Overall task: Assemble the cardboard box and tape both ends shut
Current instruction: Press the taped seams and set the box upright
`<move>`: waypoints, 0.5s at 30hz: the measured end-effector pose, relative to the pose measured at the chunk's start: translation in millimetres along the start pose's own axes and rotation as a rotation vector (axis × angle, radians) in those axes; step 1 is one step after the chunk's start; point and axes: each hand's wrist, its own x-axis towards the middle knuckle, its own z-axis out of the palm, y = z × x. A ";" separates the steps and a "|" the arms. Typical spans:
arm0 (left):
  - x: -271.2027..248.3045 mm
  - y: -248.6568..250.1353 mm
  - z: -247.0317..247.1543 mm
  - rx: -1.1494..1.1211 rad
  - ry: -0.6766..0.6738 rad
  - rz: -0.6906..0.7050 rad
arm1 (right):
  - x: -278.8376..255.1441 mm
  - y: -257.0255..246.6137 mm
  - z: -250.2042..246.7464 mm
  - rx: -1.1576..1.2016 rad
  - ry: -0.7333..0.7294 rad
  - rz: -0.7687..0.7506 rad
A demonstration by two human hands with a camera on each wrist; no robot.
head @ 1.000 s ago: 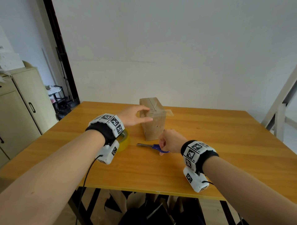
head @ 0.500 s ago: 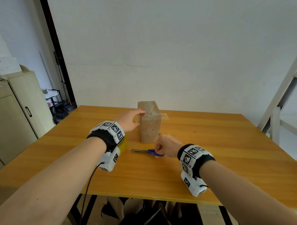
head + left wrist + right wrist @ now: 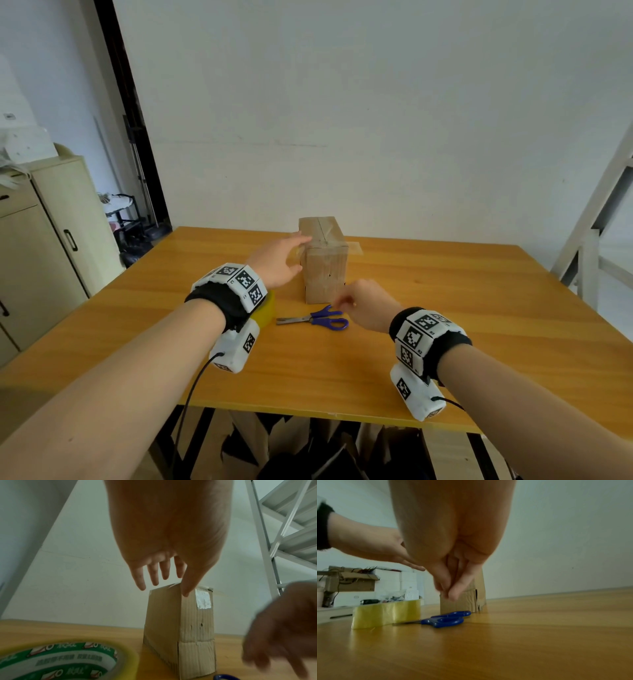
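On the table (image 3: 445, 308), your cardboard box (image 3: 324, 270) stands upright; your left hand (image 3: 279, 260) spreads beside it, your right hand (image 3: 368, 305) hangs loosely curled, empty. Only the left wrist view shows shiny tape (image 3: 203, 600) on its top corner.

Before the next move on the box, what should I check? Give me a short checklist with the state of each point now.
1. Box stands upright on the table: ok.
2. Top end taped: ok, tape shows over the top edge.
3. Bottom end taped: cannot tell, it faces the table.
4. Left hand steadies the box: ok, thumb at its top corner.
5. Right hand free: ok, it holds nothing.
6. Scissors and tape roll within reach: ok, both beside the box.
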 end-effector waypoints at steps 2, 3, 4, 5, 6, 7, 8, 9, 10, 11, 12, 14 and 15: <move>-4.8 -0.1 1.1 0.026 0.050 0.017 | -4.3 -1.9 -4.7 0.051 0.315 -0.004; -7.3 0.3 1.8 0.040 0.080 0.024 | -5.6 -2.1 -6.8 0.073 0.459 0.002; -9.9 1.1 2.9 0.053 0.110 0.023 | -6.3 -2.1 -8.5 0.084 0.552 0.015; -12.5 2.4 4.4 0.063 0.133 0.017 | -6.1 -2.1 -9.6 0.086 0.588 0.030; -15.1 3.9 6.3 0.073 0.144 0.012 | -5.4 -2.4 -10.0 0.078 0.579 0.044; -17.5 5.9 8.5 0.088 0.143 0.010 | -4.3 -2.6 -9.8 0.062 0.541 0.060; -19.6 7.7 11.1 0.108 0.136 0.011 | -3.6 -3.9 -10.0 0.040 0.494 0.078; -21.2 9.5 13.5 0.132 0.128 0.019 | -2.7 -5.0 -9.8 0.017 0.455 0.098; -22.1 10.6 15.9 0.154 0.120 0.030 | -1.8 -6.6 -9.7 -0.001 0.426 0.120; -22.4 11.4 18.0 0.172 0.116 0.040 | -0.8 -8.1 -9.6 -0.008 0.404 0.142; -22.1 11.5 20.1 0.189 0.115 0.043 | 0.3 -9.7 -9.4 -0.003 0.382 0.161; -21.7 11.4 24.2 0.218 0.119 0.028 | 3.3 -12.4 -7.7 0.022 0.339 0.193; -21.6 11.7 26.4 0.225 0.121 0.014 | 4.7 -13.2 -6.5 0.032 0.329 0.205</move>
